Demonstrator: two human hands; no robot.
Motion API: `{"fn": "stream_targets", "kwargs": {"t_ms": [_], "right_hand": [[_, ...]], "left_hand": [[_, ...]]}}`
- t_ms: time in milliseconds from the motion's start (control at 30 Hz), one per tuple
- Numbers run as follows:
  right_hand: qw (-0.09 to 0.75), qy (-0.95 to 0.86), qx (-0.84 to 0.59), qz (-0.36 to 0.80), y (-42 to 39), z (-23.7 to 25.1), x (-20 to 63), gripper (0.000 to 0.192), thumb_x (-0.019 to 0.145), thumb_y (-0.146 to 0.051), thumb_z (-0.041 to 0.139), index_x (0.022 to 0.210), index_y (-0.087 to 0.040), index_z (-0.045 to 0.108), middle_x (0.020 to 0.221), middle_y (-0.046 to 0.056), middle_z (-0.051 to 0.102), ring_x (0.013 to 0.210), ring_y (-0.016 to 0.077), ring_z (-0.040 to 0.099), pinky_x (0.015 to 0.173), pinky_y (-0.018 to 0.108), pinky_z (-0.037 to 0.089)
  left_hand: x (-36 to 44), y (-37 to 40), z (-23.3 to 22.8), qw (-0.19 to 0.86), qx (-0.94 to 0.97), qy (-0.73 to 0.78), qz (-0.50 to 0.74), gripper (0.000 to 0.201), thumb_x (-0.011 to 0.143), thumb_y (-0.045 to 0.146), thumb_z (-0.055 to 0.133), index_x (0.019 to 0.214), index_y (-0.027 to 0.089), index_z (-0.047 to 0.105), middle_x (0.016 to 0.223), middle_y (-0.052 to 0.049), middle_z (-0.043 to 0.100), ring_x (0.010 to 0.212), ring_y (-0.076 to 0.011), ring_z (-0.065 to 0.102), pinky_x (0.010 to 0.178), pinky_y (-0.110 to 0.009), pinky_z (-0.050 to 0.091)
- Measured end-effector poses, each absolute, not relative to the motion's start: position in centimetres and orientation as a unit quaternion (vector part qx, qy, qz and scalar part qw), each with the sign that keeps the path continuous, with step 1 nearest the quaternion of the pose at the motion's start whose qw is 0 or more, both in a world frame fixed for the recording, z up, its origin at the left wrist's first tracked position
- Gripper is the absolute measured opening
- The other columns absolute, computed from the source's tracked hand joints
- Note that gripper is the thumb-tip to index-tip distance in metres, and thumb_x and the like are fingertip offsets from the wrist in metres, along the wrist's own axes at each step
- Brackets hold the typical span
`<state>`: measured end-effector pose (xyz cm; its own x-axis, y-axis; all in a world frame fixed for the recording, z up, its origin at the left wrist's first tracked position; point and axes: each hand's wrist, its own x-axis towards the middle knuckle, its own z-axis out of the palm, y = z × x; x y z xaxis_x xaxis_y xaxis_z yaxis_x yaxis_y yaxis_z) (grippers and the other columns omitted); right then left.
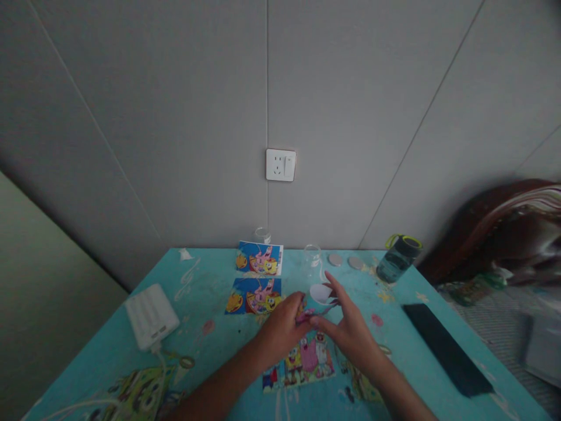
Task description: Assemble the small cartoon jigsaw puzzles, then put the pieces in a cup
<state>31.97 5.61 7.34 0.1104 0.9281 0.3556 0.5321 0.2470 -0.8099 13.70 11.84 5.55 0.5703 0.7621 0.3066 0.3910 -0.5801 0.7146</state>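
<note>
Nearest the camera, a partly assembled cartoon puzzle panel (302, 363) lies flat on the turquoise desk (210, 345), directly below both hands. The left hand (280, 330) has its grip closed: the fingertips pinch a small pink puzzle piece (304, 316) just above the panel's upper edge. The right hand (350, 327) meets it from the other side, fingers extended and loosely spread; its thumb and forefinger touch the same piece, but whether they clamp it cannot be told. The step in hand appears to be orienting one piece before seating it. The next move calls, by this judgement, for rotating the piece to match the printed pattern and lowering it flat against the panel's edge. Beyond the hands lie a white paper scrap (321, 293) and two picture cards (254, 295), (259, 258). A white power bank (151, 316) rests at the left, a dark bottle (398, 257) at the far right.
</note>
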Motion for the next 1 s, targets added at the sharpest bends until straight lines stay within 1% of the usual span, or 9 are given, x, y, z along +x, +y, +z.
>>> {"fn": "stream_targets", "kwargs": {"t_ms": [133,233,333,433,567,633,767,900,1000], "right_hand": [[0.538,-0.560,-0.595,0.205,6.3,8.2,30.5,0.100,0.078,-0.037,0.079,0.158,-0.033,0.019,0.154,0.013,0.040,0.132,0.0322,0.049,0.105,0.052,0.046],[0.598,-0.500,-0.596,0.193,7.1,9.3,29.4,0.101,0.078,-0.040,0.078,0.158,-0.034,0.016,0.162,0.013,0.026,0.140,0.0344,0.040,0.106,0.054,0.045],[0.597,-0.519,-0.584,0.183,7.9,10.0,29.2,0.080,0.084,-0.040,0.073,0.152,-0.029,0.033,0.156,0.012,0.038,0.142,0.0322,0.039,0.112,0.055,0.039],[0.591,-0.536,-0.581,0.157,8.7,9.9,30.2,0.044,0.088,-0.037,0.067,0.129,-0.025,0.056,0.144,0.011,0.053,0.140,0.0297,0.043,0.118,0.056,0.029],[0.605,-0.523,-0.578,0.161,9.6,9.9,32.7,0.022,0.091,-0.037,0.063,0.108,-0.024,0.062,0.133,0.010,0.061,0.129,0.0298,0.053,0.111,0.057,0.038],[0.615,-0.511,-0.586,0.135,10.0,10.3,34.1,0.024,0.090,-0.037,0.063,0.111,-0.024,0.062,0.130,0.009,0.063,0.125,0.0294,0.056,0.109,0.055,0.041],[0.628,-0.490,-0.598,0.084,10.7,11.9,36.3,0.039,0.089,-0.036,0.066,0.125,-0.024,0.059,0.125,0.010,0.066,0.117,0.0288,0.061,0.102,0.052,0.048],[0.631,-0.507,-0.580,0.087,11.7,13.2,37.2,0.048,0.089,-0.036,0.066,0.134,-0.025,0.055,0.125,0.011,0.068,0.114,0.0285,0.064,0.097,0.049,0.052],[0.606,-0.541,-0.573,0.109,12.1,13.9,37.6,0.051,0.089,-0.037,0.066,0.137,-0.026,0.053,0.125,0.010,0.068,0.111,0.0274,0.066,0.094,0.047,0.054]], "left_hand": [[15.1,12.8,6.5,0.225,0.844,0.366,0.321,0.027,0.090,0.020,0.062,0.117,0.023,0.055,0.111,-0.005,0.062,0.104,-0.0242,0.060,0.089,-0.038,0.048],[16.5,13.4,6.9,0.164,0.841,0.393,0.334,0.026,0.094,0.019,0.057,0.119,0.022,0.054,0.112,-0.007,0.059,0.106,-0.0266,0.057,0.093,-0.043,0.047],[17.6,13.5,7.0,0.124,0.845,0.396,0.338,0.026,0.096,0.018,0.054,0.121,0.022,0.054,0.111,-0.008,0.059,0.105,-0.0269,0.057,0.094,-0.045,0.047],[18.0,13.4,7.0,0.107,0.855,0.379,0.338,0.028,0.097,0.022,0.055,0.125,0.022,0.054,0.115,-0.009,0.060,0.108,-0.0280,0.058,0.095,-0.046,0.048],[17.2,14.7,6.5,0.124,0.864,0.349,0.341,0.068,0.088,0.036,0.070,0.147,0.027,0.038,0.134,-0.009,0.054,0.122,-0.0288,0.054,0.103,-0.046,0.046],[16.8,16.7,5.8,0.174,0.854,0.339,0.354,0.091,0.083,0.045,0.075,0.156,0.030,0.023,0.149,-0.010,0.044,0.137,-0.0301,0.043,0.112,-0.048,0.038],[17.9,22.1,3.6,0.245,0.815,0.359,0.382,0.107,0.078,0.046,0.078,0.159,0.022,0.012,0.162,-0.017,0.023,0.151,-0.0343,0.022,0.120,-0.053,0.025],[21.2,25.4,2.0,0.272,0.818,0.344,0.372,0.115,0.068,0.040,0.086,0.157,0.018,0.016,0.157,-0.021,0.034,0.144,-0.0363,0.036,0.114,-0.052,0.036],[22.7,25.5,1.8,0.278,0.816,0.335,0.380,0.093,0.080,0.032,0.076,0.154,0.017,0.022,0.143,-0.019,0.052,0.131,-0.0304,0.054,0.107,-0.047,0.045]]}}
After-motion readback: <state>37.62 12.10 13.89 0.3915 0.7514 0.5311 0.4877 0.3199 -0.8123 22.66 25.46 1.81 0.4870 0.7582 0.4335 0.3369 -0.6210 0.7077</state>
